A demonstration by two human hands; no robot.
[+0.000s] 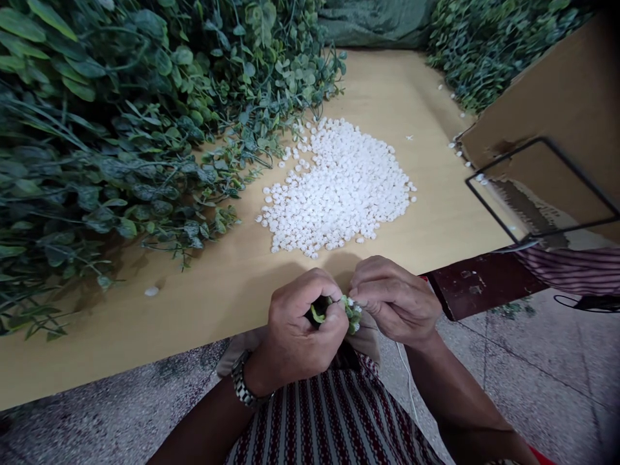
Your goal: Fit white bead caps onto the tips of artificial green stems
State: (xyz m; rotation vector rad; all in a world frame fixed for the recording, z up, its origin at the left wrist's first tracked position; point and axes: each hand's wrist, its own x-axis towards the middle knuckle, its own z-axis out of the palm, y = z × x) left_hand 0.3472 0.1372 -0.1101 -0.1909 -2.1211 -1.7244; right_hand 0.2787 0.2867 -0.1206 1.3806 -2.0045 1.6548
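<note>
Just over the table's near edge, my left hand (pixel 306 323) is closed around a small green artificial sprig (pixel 352 313), whose leaves and white bits stick out past the fingertips. My right hand (pixel 394 300) pinches at the sprig's right side, thumb and forefinger pressed together by a small white piece; the fingers mostly hide what lies between them. Beyond both hands, a broad pile of small white plastic pieces (pixel 339 187) spreads over the table (pixel 213 297).
Heaped artificial foliage (pixel 145 129) covers the table's left side, and more greenery (pixel 498 45) stands at the back right. A cardboard piece (pixel 557 123) and a black wire frame (pixel 542 187) are at the right. One loose white piece (pixel 152 292) lies at front left.
</note>
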